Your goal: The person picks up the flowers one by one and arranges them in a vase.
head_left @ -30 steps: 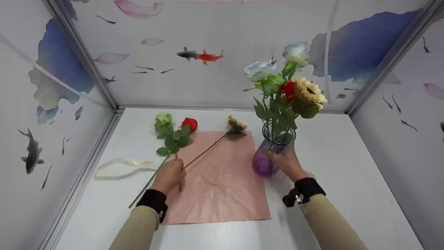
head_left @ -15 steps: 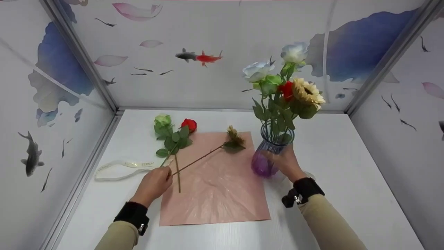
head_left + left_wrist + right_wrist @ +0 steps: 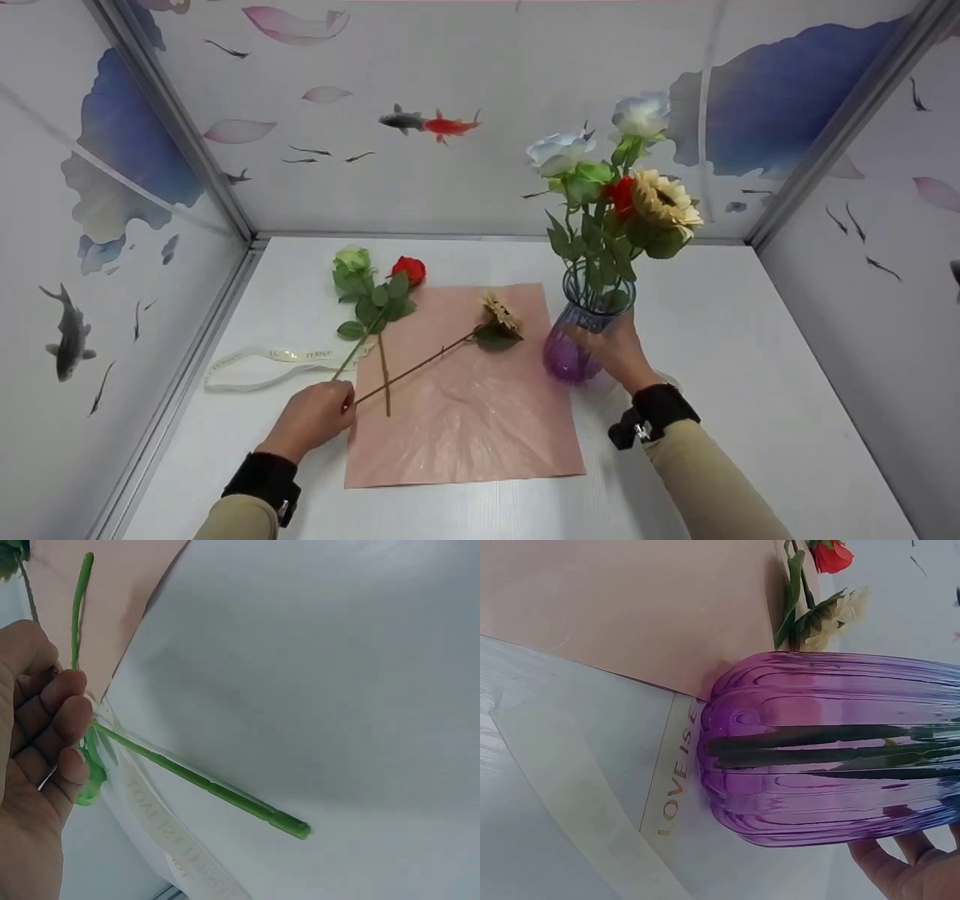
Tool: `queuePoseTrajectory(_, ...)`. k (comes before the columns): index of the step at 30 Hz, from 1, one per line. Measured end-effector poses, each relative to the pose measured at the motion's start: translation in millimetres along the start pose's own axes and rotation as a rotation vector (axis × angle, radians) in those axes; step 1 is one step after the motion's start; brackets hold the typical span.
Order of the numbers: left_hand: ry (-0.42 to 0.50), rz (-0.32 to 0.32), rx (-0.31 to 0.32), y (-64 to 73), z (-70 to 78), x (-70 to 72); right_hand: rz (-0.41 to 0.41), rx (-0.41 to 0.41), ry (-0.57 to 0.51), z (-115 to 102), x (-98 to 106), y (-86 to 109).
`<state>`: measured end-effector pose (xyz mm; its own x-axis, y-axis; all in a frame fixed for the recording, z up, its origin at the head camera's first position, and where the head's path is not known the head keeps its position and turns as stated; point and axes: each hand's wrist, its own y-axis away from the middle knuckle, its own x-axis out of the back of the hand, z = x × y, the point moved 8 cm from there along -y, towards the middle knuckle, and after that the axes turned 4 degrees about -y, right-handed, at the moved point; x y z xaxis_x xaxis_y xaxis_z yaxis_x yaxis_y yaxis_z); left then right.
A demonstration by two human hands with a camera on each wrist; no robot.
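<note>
My left hand pinches the lower end of a sunflower's stem; its pale yellow bloom faces away to the right over pink wrapping paper. In the left wrist view the fingers are curled, and the stem's end is hidden by them. My right hand grips a blue and purple ribbed glass vase, slightly tilted, holding pale blue roses, a green rose, a red bloom and a sunflower. A green rose and a red rose lie left, their stems crossing near the left hand.
A cream ribbon with gold lettering loops on the white table at the left. More lettered ribbon lies by the vase's base in the right wrist view. Printed walls with fish and petals enclose the table at the back and sides.
My left hand has drawn back toward the lower left, and the sunflower it pinches has slid with it, its bloom lower over the paper. The right hand and vase stay nearly still.
</note>
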<state>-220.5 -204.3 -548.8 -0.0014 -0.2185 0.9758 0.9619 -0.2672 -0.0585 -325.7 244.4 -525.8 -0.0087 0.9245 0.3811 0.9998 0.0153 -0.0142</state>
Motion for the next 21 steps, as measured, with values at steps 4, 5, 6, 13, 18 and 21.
queuePoseTrajectory(4, -0.026, -0.042, 0.002, 3.7, -6.1, -4.7, 0.007, -0.017, 0.022, 1.2, 0.1, -0.2)
queuePoseTrajectory(5, -0.034, -0.061, 0.008, 4.5, -7.7, -6.1, 0.012, -0.019, 0.025, 1.4, 0.2, -0.3)
queuePoseTrajectory(6, -0.039, -0.072, 0.010, 5.4, -8.8, -6.6, 0.016, -0.019, 0.028, 1.5, 0.4, -0.3)
queuePoseTrajectory(13, -0.074, -0.137, 0.028, 9.6, -17.4, -8.7, 0.028, 0.014, 0.040, 0.3, 0.3, -0.3)
queuePoseTrajectory(18, -0.100, -0.162, 0.040, 13.8, -26.0, -10.5, 0.038, 0.041, 0.041, -2.1, 0.4, 0.0)
queuePoseTrajectory(21, -0.104, -0.158, 0.040, 16.1, -29.4, -10.4, 0.039, 0.035, 0.052, -3.0, 0.7, 0.9)
